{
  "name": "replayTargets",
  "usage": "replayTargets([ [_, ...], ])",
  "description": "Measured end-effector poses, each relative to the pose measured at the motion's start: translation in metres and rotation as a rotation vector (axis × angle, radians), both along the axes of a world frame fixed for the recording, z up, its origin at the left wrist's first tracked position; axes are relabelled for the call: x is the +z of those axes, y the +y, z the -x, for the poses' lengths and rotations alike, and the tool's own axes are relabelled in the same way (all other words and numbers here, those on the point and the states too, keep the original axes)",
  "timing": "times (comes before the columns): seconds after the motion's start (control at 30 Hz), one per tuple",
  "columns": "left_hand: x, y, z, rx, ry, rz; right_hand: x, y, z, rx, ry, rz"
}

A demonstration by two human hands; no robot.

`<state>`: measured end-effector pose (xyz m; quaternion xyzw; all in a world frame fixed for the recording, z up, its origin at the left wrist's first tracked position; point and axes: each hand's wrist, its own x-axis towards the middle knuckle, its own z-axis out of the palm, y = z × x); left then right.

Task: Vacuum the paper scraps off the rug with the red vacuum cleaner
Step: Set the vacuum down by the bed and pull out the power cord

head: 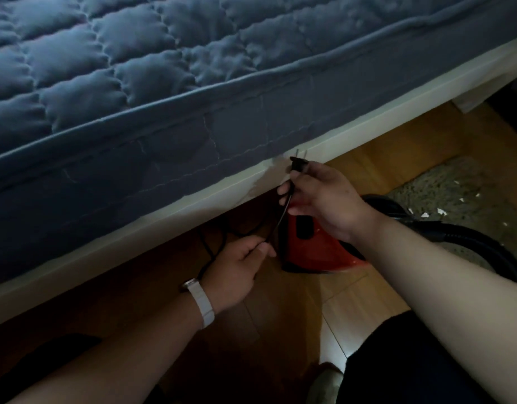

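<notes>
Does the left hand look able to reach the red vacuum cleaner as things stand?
Probably yes: the left hand is beside the red vacuum cleaner, nothing between them. It pinches the cord, though, and the right hand holds the plug.

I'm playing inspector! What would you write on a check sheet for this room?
Surface: wooden floor, with a speckled rug at the right.
Job's things: red vacuum cleaner stands on the floor beside the bed; its black hose runs off right; white paper scraps lie on the rug.
Clutter: nothing seen.
Grips: right hand pinches the plug, prongs up; left hand holds the cord lower down.
Cables: the black cord runs between both hands and loops on the floor by the bed; not plugged in.
Surroundings: bed with blue quilted cover on a pale frame; white watch on the left wrist.
</notes>
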<state>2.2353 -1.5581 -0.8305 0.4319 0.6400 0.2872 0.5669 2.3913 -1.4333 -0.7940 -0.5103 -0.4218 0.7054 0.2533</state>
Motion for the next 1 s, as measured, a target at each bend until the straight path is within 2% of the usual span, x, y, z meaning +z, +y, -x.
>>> replayTargets([
  [0.13,0.021,0.001,0.002,0.005,-0.053,0.011,0.017,-0.003,-0.007,-0.019,0.154,0.061],
  [0.27,0.053,0.0,0.006,-0.043,0.017,-0.003,0.044,-0.019,-0.009,-0.204,0.116,0.035],
  [0.37,0.102,-0.003,0.008,-0.204,0.176,-0.039,0.081,-0.031,-0.018,-0.37,0.055,0.031],
  [0.47,0.167,-0.006,0.011,-0.314,0.443,-0.122,0.136,-0.042,-0.033,-0.462,0.007,0.033],
  [0.6,0.262,0.001,-0.002,-0.384,0.533,-0.146,0.227,-0.056,-0.052,-0.591,-0.075,0.036],
  [0.77,0.377,0.014,-0.039,-0.458,0.523,-0.163,0.346,-0.065,-0.091,-0.738,-0.125,-0.011],
  [1.0,0.51,0.04,-0.109,-0.542,0.505,-0.262,0.475,-0.062,-0.167,-0.859,-0.047,0.004],
])
